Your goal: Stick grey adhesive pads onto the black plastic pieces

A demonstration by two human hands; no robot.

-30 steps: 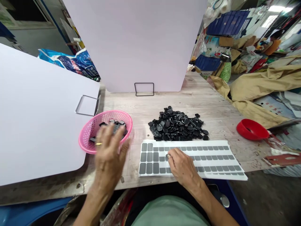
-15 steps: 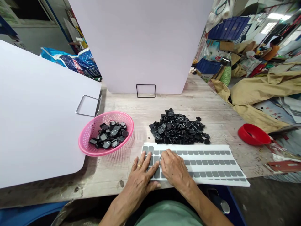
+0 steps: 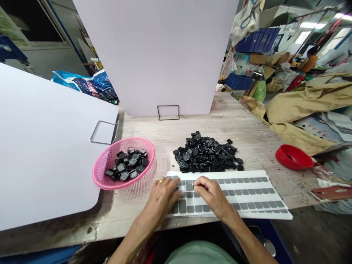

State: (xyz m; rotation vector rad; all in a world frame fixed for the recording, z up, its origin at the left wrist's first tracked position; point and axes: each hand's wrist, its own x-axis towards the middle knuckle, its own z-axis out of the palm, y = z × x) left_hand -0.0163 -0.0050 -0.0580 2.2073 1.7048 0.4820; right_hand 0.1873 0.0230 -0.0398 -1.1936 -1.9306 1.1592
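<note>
A white sheet [image 3: 236,198] printed with rows of grey rounded-square stickers lies near the table's front edge. Over its left end is my left hand [image 3: 162,194], a ring on one finger; its fingers are stretched out and partly smeared by motion. My right hand [image 3: 210,192] is closed in a pinch above the sheet's upper rows, and a small dark edge shows at the fingertips. What it pinches is too small to name. Just behind the sheet lies a heap of small black plastic pieces [image 3: 206,152]. More such pieces, several with grey faces, sit in a pink basket [image 3: 96,170] at the left.
A large white board [image 3: 159,55] with a wire stand rises at the back. Another white board [image 3: 49,146] leans in from the left. A red bowl [image 3: 293,157] rests at the right edge of the table, near tan cloth [image 3: 308,106]. A person [image 3: 309,60] is far off.
My left hand has lifted and drawn left, baring more of the stickers it covered. My right hand has shifted slightly right, still pinched. The camera view has tilted a little.
</note>
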